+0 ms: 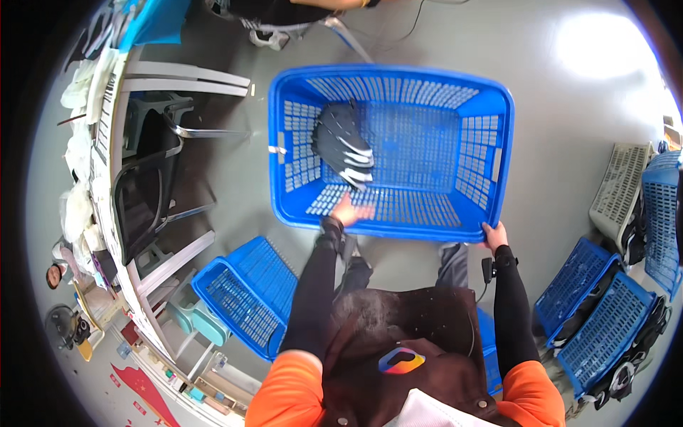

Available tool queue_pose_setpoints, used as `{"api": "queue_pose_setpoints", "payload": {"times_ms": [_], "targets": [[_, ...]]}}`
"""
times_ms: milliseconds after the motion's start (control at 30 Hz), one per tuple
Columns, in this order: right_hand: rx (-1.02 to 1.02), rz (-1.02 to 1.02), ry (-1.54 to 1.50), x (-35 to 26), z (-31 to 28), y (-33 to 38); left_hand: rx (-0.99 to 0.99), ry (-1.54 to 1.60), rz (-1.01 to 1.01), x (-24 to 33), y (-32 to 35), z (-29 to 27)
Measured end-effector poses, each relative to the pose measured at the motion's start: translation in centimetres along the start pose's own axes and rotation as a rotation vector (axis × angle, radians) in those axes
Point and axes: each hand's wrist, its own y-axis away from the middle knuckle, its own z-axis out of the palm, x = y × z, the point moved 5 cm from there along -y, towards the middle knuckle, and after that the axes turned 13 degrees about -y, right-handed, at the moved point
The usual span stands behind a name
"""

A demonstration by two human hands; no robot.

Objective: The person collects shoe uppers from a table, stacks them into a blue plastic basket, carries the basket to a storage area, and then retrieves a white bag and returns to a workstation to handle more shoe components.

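Note:
In front of me is a large blue plastic basket [416,146] with slotted walls. A bundle of black, layered, soft-looking pieces with white edges [341,142] lies in its left part; their exact kind I cannot make out. My left hand [349,211] reaches over the near rim on the left, fingers apart and slightly blurred, just below the bundle and holding nothing. At the near right corner my right hand [494,235] grips the basket's rim, its fingers bent round the edge.
Left of me stand a white-framed workbench [114,178], a black chair [146,192] and a tilted blue basket [245,295]. More blue baskets [608,327] with black pieces and a beige basket [619,188] line the right side. Part of another person [292,11] shows beyond the basket.

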Motion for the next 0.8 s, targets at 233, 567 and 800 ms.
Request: {"api": "queue_pose_setpoints", "payload": {"times_ms": [233, 567, 800], "targets": [[-0.247, 0.011, -0.496, -2.9, 5.7, 4.0, 0.537, 0.704, -1.133, -24.8, -9.0, -1.0], [-0.264, 0.050, -0.473, -1.5, 0.2, 2.6, 0.687, 1.264, -0.671, -10.2, -14.5, 7.0], [-0.385, 0.042, -0.552, -2.6, 1.3, 7.6, 0.803, 1.767, -0.446, 13.5, 3.4, 2.4]]}}
